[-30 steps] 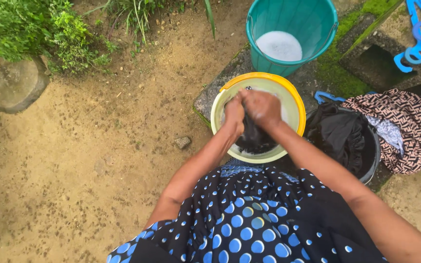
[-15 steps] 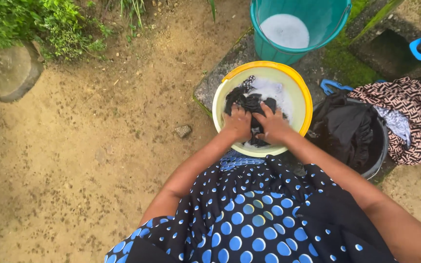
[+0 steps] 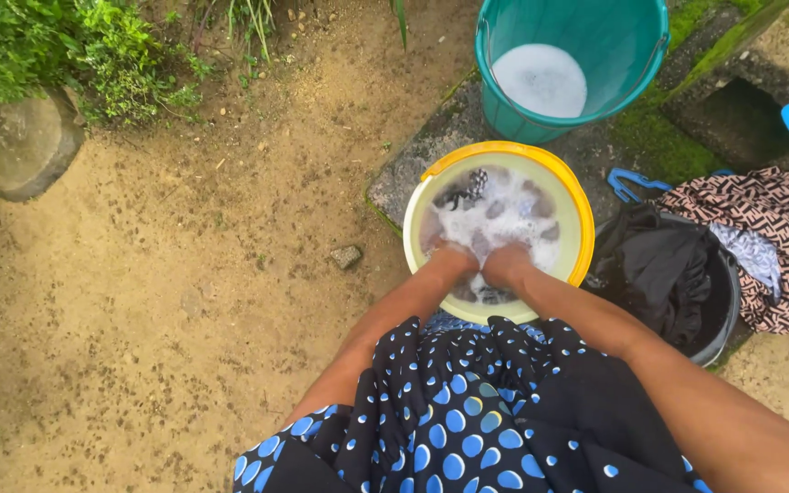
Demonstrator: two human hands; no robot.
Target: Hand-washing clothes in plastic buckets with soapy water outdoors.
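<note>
Hands, perhaps gripping, under suds

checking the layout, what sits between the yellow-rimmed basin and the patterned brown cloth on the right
In the head view, a dark tub heaped with black clothing sits between the yellow-rimmed basin and the patterned brown cloth, which drapes over its far rim.

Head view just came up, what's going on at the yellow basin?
A person bends over the yellow basin, both hands plunged into foamy water. The left hand and right hand press down on a dark garment that is mostly under the suds. A teal bucket with soapy water stands beyond it, and a black tub of dark clothes sits to the right.
</note>
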